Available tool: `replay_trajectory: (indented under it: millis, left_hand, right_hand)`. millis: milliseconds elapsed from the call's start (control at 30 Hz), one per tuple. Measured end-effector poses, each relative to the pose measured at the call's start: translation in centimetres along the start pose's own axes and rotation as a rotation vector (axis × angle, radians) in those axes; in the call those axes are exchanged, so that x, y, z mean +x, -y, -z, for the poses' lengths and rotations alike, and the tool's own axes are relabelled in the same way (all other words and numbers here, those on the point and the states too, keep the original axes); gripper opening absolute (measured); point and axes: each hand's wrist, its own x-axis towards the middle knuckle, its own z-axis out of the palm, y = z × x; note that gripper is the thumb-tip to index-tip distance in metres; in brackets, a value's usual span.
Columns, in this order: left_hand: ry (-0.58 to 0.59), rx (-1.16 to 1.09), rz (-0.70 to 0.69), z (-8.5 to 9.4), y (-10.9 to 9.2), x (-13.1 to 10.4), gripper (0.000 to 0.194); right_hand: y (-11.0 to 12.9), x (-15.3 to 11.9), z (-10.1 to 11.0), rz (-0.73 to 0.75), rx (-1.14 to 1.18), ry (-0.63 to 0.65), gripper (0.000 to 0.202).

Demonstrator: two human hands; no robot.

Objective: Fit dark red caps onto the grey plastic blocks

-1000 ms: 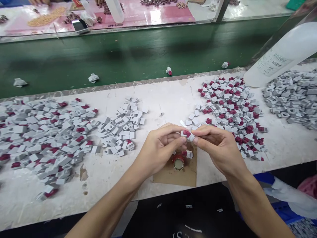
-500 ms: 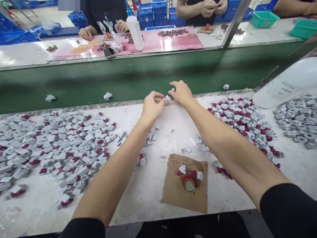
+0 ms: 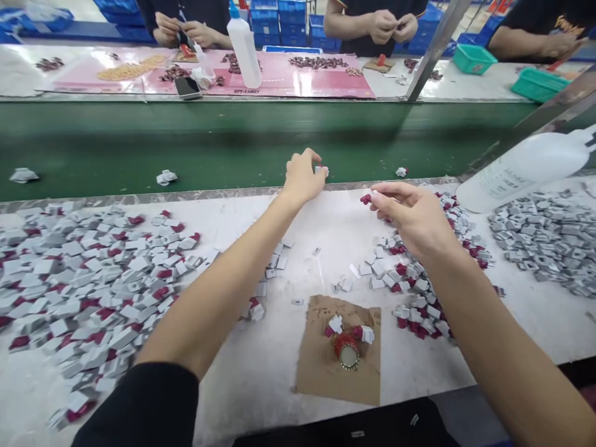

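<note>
My left hand reaches over the near edge of the green belt. A small grey-and-maroon piece sits between its thumb and curved fingers. My right hand is above the right-hand pile, pinching a small maroon piece at its fingertips; whatever else lies in that grip is hidden. Below, on a cardboard square, stands a red bottle cap, with two small grey-and-maroon pieces beside it.
A large pile of grey and maroon pieces covers the left. To the right lie a mixed pile, a grey pile and a tilted white bottle. Loose pieces rest on the green belt. Co-workers' hands work beyond.
My right hand has drawn back from the belt toward the right pile and now pinches a maroon piece. My left hand has moved forward over the belt. The view has shifted.
</note>
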Motion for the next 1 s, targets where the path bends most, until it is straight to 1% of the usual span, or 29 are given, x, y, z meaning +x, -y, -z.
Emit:
replay_trajectory:
  millis: [33, 67, 100, 133, 167, 200, 267, 333, 367, 400, 467, 533, 567, 600, 667, 733, 800, 833, 900, 1000]
  left_hand:
    - [0.069, -0.036, -0.037, 0.3, -0.6, -1.8, 0.016]
    - [0.196, -0.109, -0.092, 0.6, -1.1, -3.6, 0.006]
    - [0.340, -0.201, -0.136, 0.9, -1.5, -5.5, 0.009]
    - [0.455, -0.269, -0.180, 1.2, -1.9, -7.3, 0.014]
    - [0.511, -0.315, -0.224, 1.3, -2.1, -8.9, 0.017]
    - [0.532, -0.346, -0.252, 1.5, -2.3, -10.3, 0.017]
    - [0.483, -0.356, -0.270, 1.6, -2.3, -12.4, 0.011]
    - [0.420, -0.349, -0.237, 1.7, -2.2, -14.3, 0.006]
    - [0.411, -0.344, -0.206, 1.9, -2.1, -15.2, 0.006]
    - [0.419, -0.335, -0.170, 2.1, -2.0, -16.3, 0.007]
    - [0.482, -0.284, -0.089, 2.6, -1.7, -18.7, 0.010]
    - [0.515, -0.154, -0.065, 3.5, -1.2, -21.2, 0.014]
    - [0.491, -0.057, -0.090, 4.1, -0.8, -22.2, 0.017]
    - [0.435, 0.063, -0.131, 4.7, -0.3, -23.1, 0.020]
    - [0.232, 0.358, -0.222, 6.1, 1.0, -24.3, 0.023]
    - [0.026, 0.659, -0.258, 7.2, 2.3, -24.6, 0.025]
    - [-0.106, 0.883, -0.259, 7.9, 3.4, -24.4, 0.022]
    - [-0.140, 0.955, -0.256, 8.1, 3.7, -24.2, 0.020]
    - [-0.179, 1.031, -0.249, 8.0, 4.3, -23.8, 0.017]
    - [-0.203, 1.039, -0.228, 7.7, 4.8, -23.3, 0.015]
  right_hand:
    - [-0.2, -1.0, 0.2, 0.013, 0.030, -0.027, 0.034]
    - [-0.3, -1.9, 0.2, 0.025, 0.056, -0.053, 0.036]
    - [-0.3, -2.7, 0.0, 0.036, 0.079, -0.075, 0.036]
    - [-0.3, -3.4, -0.1, 0.049, 0.104, -0.095, 0.037]
    - [-0.1, -4.2, -0.4, 0.063, 0.124, -0.110, 0.037]
    - [0.1, -4.9, -0.6, 0.073, 0.133, -0.115, 0.038]
    - [0.6, -6.5, -0.9, 0.080, 0.113, -0.094, 0.037]
    - [1.2, -8.1, -1.0, 0.056, 0.059, -0.030, 0.031]
    - [1.4, -9.0, -0.9, 0.046, 0.028, 0.003, 0.026]
    - [1.4, -10.0, -0.8, 0.040, -0.002, 0.035, 0.022]
    - [1.1, -12.1, -0.3, 0.028, -0.060, 0.093, 0.016]
    - [0.5, -14.4, 0.3, 0.012, -0.133, 0.126, 0.013]
    - [0.1, -15.6, 0.7, -0.001, -0.181, 0.130, 0.012]
    - [-0.2, -16.7, 1.1, -0.011, -0.229, 0.121, 0.010]
    - [-0.9, -18.6, 1.8, -0.011, -0.296, 0.093, 0.008]
    - [-1.4, -20.2, 2.4, -0.020, -0.313, 0.081, 0.008]
    - [-1.9, -21.3, 2.7, -0.038, -0.296, 0.086, 0.009]
    - [-2.1, -21.7, 2.7, -0.047, -0.288, 0.087, 0.009]
    - [-2.3, -22.3, 2.5, -0.045, -0.275, 0.095, 0.009]
    - [-2.3, -22.8, 1.9, -0.022, -0.277, 0.118, 0.010]
